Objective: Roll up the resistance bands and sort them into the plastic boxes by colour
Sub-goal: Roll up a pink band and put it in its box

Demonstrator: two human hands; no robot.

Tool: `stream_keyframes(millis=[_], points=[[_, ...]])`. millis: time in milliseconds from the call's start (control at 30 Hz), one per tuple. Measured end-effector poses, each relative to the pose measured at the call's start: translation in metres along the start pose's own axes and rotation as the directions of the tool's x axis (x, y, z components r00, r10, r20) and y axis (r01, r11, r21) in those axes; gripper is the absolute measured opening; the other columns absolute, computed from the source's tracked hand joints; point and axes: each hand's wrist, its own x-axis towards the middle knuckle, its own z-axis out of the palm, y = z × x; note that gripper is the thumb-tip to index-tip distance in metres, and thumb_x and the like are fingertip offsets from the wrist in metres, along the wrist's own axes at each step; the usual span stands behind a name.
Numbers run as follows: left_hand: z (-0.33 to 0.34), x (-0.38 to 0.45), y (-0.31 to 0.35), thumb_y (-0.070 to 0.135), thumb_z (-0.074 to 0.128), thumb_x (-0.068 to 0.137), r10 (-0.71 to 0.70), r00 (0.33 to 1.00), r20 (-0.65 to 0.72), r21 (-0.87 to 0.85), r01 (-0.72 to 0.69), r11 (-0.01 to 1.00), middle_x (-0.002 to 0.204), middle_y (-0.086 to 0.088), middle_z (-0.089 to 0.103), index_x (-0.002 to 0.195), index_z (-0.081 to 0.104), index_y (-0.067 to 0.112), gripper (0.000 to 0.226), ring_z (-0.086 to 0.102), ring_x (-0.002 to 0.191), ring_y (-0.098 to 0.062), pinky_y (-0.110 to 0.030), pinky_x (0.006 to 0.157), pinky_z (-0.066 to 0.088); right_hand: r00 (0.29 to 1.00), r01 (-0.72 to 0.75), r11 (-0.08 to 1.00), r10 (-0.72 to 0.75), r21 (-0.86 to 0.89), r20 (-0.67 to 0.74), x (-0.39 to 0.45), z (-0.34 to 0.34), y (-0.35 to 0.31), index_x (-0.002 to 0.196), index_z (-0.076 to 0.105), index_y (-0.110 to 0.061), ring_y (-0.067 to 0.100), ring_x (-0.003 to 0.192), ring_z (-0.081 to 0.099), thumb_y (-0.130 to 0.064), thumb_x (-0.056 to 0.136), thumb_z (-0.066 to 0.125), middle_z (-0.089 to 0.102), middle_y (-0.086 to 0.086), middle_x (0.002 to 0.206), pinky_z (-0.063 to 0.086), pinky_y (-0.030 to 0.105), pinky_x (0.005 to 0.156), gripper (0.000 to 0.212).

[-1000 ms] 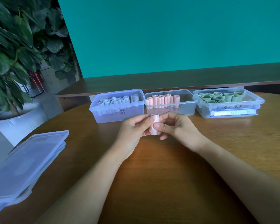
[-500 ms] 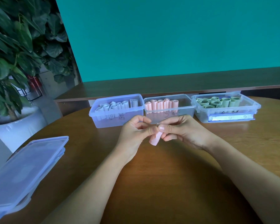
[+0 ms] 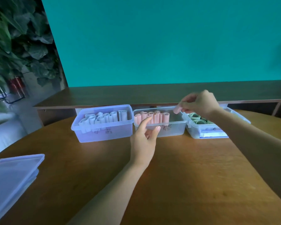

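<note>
The right hand (image 3: pixel 199 103) hangs over the open right end of the middle box (image 3: pixel 175 127), its grip pinching a rolled pink band (image 3: pixel 177 109) at the fingertips, the roll blurred but seemingly just above the rim and not yet among the pink rolls (image 3: pixel 152 117) standing along the box's left side. The left hand (image 3: pixel 143 137) hovers in front of that same box with its grip spread and loose, holding nothing. On the round wooden tabletop (image 3: pixel 185 176) the left box (image 3: pixel 102 127) holds pale rolls, the right box (image 3: pixel 206 130) green ones, and stacked lids (image 3: pixel 11 176) lie at the near left.
</note>
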Motion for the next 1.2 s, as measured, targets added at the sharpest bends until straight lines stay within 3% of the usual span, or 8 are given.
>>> stream_keyframes(millis=[133,200,267,367,533,700,833,1200], points=[[0.009,0.007,-0.007,0.039,0.067,0.094,0.024,1.0,0.0,0.039,-0.024,0.999,0.088,0.036,0.057,0.136,0.06,0.032,0.043,0.058,0.093,0.016,-0.014,0.082,0.054,0.988,0.051,0.945,-0.002,-0.324,0.152,0.031,0.011,0.013,0.072,0.081,-0.035,0.021,0.07,0.066,-0.027,0.085,0.073,0.076,-0.013,0.081,0.057,0.029,0.061,0.017],[0.01,0.006,-0.01,0.04,0.067,0.094,0.037,0.999,0.018,0.049,-0.038,0.998,0.092,0.038,0.055,0.136,0.059,0.031,0.044,0.055,0.094,0.021,-0.012,0.079,0.054,0.983,0.043,0.945,0.018,-0.324,0.182,0.043,0.018,0.02,0.086,0.081,-0.028,0.017,0.079,0.067,-0.026,0.087,0.075,0.077,-0.005,0.094,0.056,0.028,0.073,0.007],[0.011,0.006,-0.012,0.04,0.067,0.094,0.048,0.999,0.026,0.055,-0.049,0.997,0.101,0.035,0.057,0.136,0.06,0.029,0.045,0.055,0.095,0.023,-0.011,0.075,0.055,0.984,0.045,0.944,0.014,-0.327,0.176,0.052,0.025,0.025,0.099,0.081,-0.02,0.019,0.09,0.069,-0.026,0.088,0.078,0.077,0.001,0.101,0.054,0.029,0.083,0.013],[0.012,0.006,-0.012,0.044,0.066,0.093,0.059,0.998,0.028,0.072,-0.061,0.996,0.108,0.024,0.063,0.134,0.06,0.031,0.044,0.059,0.095,0.014,-0.009,0.075,0.053,0.974,0.041,0.937,0.039,-0.347,0.221,0.063,0.032,0.033,0.105,0.079,-0.018,0.019,0.094,0.067,-0.028,0.087,0.078,0.075,0.002,0.107,0.047,0.026,0.081,0.02],[0.012,0.005,-0.011,0.045,0.066,0.092,0.063,0.997,0.054,0.091,-0.068,0.994,0.099,0.03,0.061,0.133,0.061,0.031,0.043,0.057,0.098,0.016,-0.005,0.074,0.05,0.957,0.078,0.916,0.042,-0.393,0.288,0.07,0.044,0.037,0.107,0.078,-0.019,0.013,0.09,0.063,-0.027,0.088,0.077,0.074,0.001,0.113,0.046,0.028,0.085,0.02],[0.012,0.005,-0.011,0.045,0.066,0.092,0.059,0.996,0.071,0.093,-0.066,0.994,0.104,0.023,0.065,0.133,0.061,0.029,0.045,0.061,0.093,0.012,-0.007,0.075,0.052,0.976,0.09,0.873,0.018,-0.479,0.216,0.072,0.051,0.037,0.112,0.076,-0.02,0.021,0.096,0.067,-0.026,0.092,0.074,0.074,0.001,0.113,0.053,0.035,0.092,0.021],[0.012,0.004,-0.01,0.045,0.067,0.091,0.054,0.995,0.089,0.093,-0.063,0.994,0.107,0.026,0.061,0.134,0.061,0.028,0.047,0.056,0.091,0.019,-0.004,0.076,0.05,0.988,0.09,0.838,-0.009,-0.539,0.152,0.073,0.055,0.035,0.105,0.073,-0.016,0.025,0.091,0.067,-0.023,0.092,0.072,0.073,0.007,0.106,0.054,0.033,0.08,0.014],[0.011,0.004,-0.01,0.047,0.066,0.091,0.034,0.993,0.113,0.075,-0.043,0.996,0.112,0.02,0.067,0.134,0.06,0.027,0.048,0.061,0.095,0.009,-0.006,0.077,0.051,0.972,0.181,0.809,-0.06,-0.559,0.228,0.068,0.048,0.029,0.108,0.077,-0.021,0.017,0.089,0.061,-0.029,0.096,0.068,0.072,0.003,0.117,0.048,0.029,0.084,0.016]])
